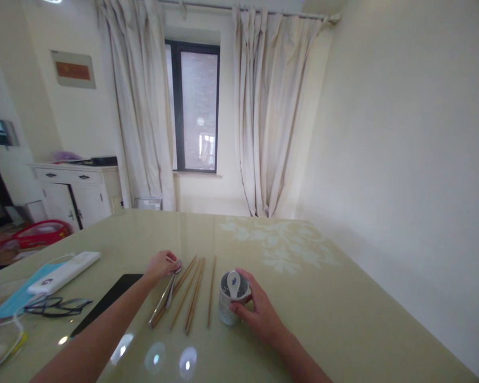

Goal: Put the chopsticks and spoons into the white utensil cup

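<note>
My left hand [163, 264] is closed in a pinch at the bowl end of a metal spoon [159, 306]. Close beside that spoon lies a second shiny metal utensil [170, 298]; its upper end is partly hidden. Several wooden chopsticks [195, 298] lie loosely side by side on the table, with a single chopstick [211, 292] apart from the others. My right hand [259, 306] wraps round the right side of a grey utensil cup [227, 314], which stands upright. A white ceramic soup spoon [233, 283] with a blue mark leans in the cup, bowl upward.
To the left are a black flat panel [107, 303], eyeglasses [58, 306], a white power strip [64, 272] and a blue face mask [19, 292]. The glossy table [323, 319] reaches towards curtains and a window; a wall runs along its right side.
</note>
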`<control>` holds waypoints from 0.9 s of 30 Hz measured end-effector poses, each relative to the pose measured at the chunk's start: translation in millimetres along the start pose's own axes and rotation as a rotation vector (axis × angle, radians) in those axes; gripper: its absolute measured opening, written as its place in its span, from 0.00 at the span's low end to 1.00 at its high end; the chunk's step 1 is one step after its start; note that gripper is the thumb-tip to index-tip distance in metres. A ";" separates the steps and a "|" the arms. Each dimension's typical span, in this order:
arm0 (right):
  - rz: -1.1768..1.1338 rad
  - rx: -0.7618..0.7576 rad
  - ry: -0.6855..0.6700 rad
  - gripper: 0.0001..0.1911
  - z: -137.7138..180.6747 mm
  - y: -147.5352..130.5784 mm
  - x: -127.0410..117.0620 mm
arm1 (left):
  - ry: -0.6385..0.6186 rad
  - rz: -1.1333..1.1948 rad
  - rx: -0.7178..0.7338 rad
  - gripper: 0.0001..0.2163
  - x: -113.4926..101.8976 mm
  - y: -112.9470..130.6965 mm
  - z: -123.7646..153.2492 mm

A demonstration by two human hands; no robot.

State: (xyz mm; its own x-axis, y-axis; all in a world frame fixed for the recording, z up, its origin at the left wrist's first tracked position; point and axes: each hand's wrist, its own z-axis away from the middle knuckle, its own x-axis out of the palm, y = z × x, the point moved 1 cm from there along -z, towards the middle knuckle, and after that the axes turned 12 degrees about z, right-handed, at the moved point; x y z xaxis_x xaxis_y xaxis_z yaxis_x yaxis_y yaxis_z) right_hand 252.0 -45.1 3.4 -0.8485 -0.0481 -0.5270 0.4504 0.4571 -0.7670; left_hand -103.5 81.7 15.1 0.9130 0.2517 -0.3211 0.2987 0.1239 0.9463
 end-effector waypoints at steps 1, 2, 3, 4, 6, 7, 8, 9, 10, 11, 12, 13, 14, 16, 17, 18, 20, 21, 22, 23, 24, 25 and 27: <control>-0.004 -0.003 -0.001 0.38 -0.2 -0.2 -0.1 | 0.017 -0.027 0.013 0.16 -1.2 0.3 0.2; -0.008 -0.006 -0.004 0.38 -0.4 -0.3 -0.3 | 0.029 -0.048 0.030 0.16 -2.3 2.0 0.5; -0.012 -0.009 -0.008 0.38 -0.4 -0.5 -0.4 | 0.036 -0.064 0.049 0.15 -2.9 5.3 1.2; -0.013 -0.010 -0.009 0.38 -0.2 -0.5 -0.4 | 0.036 -0.073 0.073 0.14 -2.6 10.6 2.9; -0.003 -0.003 -0.009 0.39 0.7 -0.2 -0.1 | 0.011 -0.073 0.137 0.13 2.6 27.1 10.9; 0.004 0.008 -0.006 0.41 1.4 0.0 0.2 | -0.017 -0.063 0.177 0.12 8.1 37.7 18.2; 0.009 0.021 -0.002 0.44 2.1 0.4 0.6 | -0.060 -0.049 0.227 0.13 15.7 49.4 28.0; 0.011 0.035 0.001 0.46 2.8 0.7 1.0 | -0.113 -0.035 0.271 0.14 24.9 61.3 40.2; 0.011 0.047 0.002 0.48 3.4 0.9 1.3 | -0.188 -0.019 0.327 0.15 35.6 72.9 54.2; 0.008 0.052 0.002 0.49 3.8 1.0 1.5 | -0.309 -0.013 0.416 0.18 47.2 83.8 69.5; -0.001 0.049 0.002 0.49 4.0 0.7 1.4 | -0.404 -0.032 0.491 0.19 58.5 93.1 84.6; -0.012 0.040 -0.001 0.48 3.9 0.1 1.1 | -0.452 -0.085 0.547 0.19 68.8 100.5 98.4; -0.023 0.027 -0.005 0.46 3.6 -0.8 0.6 | -0.463 -0.156 0.597 0.17 77.8 106.1 110.1; -0.039 -0.004 -0.011 0.42 2.4 -3.0 -1.0 | -0.470 -0.320 0.652 0.12 91.4 112.3 125.7; -0.037 -0.018 -0.009 0.41 1.7 -4.2 -1.8 | -0.470 -0.395 0.664 0.10 96.0 113.6 129.8; -0.029 -0.028 -0.005 0.39 0.9 -5.3 -2.5 | -0.475 -0.457 0.668 0.07 99.2 114.2 132.1; -0.001 -0.035 0.003 0.36 -0.3 -7.1 -3.4 | -0.487 -0.522 0.675 0.08 101.5 115.0 133.7; 0.010 -0.031 0.004 0.35 -0.7 -7.7 -3.5 | -0.485 -0.515 0.681 0.09 100.6 115.8 133.7; 0.018 -0.024 0.000 0.33 -1.0 -8.3 -3.4 | -0.481 -0.478 0.684 0.10 98.3 117.0 133.2; 0.023 -0.016 -0.006 0.32 -1.1 -8.7 -3.2 | -0.478 -0.410 0.679 0.11 94.5 118.7 132.0; 0.027 -0.007 -0.007 0.32 -1.2 -9.1 -3.1 | -0.475 -0.316 0.670 0.11 89.1 120.8 129.7; 0.031 0.002 -0.005 0.31 -1.3 -9.4 -3.1 | -0.471 -0.207 0.654 0.11 82.1 123.0 125.9; 0.046 0.020 0.005 0.31 -1.4 -9.8 -3.7 | -0.451 0.023 0.593 0.14 64.6 126.0 112.8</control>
State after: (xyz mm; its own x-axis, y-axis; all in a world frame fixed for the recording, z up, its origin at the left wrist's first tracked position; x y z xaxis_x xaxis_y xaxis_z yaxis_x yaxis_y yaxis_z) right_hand 250.3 -48.2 13.3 -0.8283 -0.0232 -0.5598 0.4940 0.4411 -0.7493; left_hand 24.4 5.3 117.9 0.9082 -0.1866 -0.3746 0.2610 -0.4472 0.8555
